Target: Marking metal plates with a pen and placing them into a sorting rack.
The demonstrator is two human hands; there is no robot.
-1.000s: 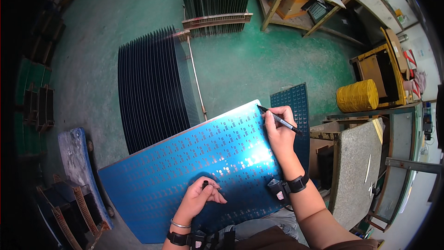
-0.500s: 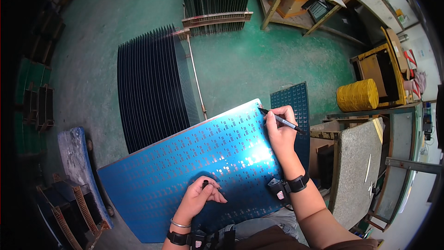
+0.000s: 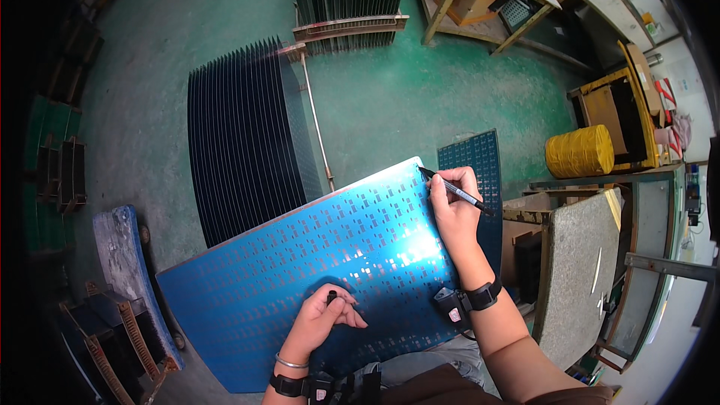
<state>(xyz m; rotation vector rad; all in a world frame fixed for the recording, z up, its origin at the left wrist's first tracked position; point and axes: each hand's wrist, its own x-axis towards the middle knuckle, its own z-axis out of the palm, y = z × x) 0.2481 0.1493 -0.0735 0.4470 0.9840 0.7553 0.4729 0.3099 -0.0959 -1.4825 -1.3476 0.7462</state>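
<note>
A large blue circuit board panel (image 3: 255,315) with rows of small copper-coloured pads lies tilted in front of me. My right hand (image 3: 457,199) grips a black marker pen (image 3: 463,196), its tip at the panel's far right corner. Resting over the lower middle of the panel, my left hand (image 3: 326,315) has its fingers curled round a small black pen cap (image 3: 331,297). Bright glare covers part of the panel's right side.
A rack of upright dark panels (image 3: 244,142) stands beyond the panel, with another rack (image 3: 349,0) farther off. A second patterned panel (image 3: 469,154) leans at the right. Further right are a grey board (image 3: 577,270), a yellow roll (image 3: 579,152) and a workbench (image 3: 442,7). A blue-edged cart (image 3: 124,255) stands left.
The pen tip and my right hand have shifted very slightly upward at the corner. My left hand stays nearly where it was.
</note>
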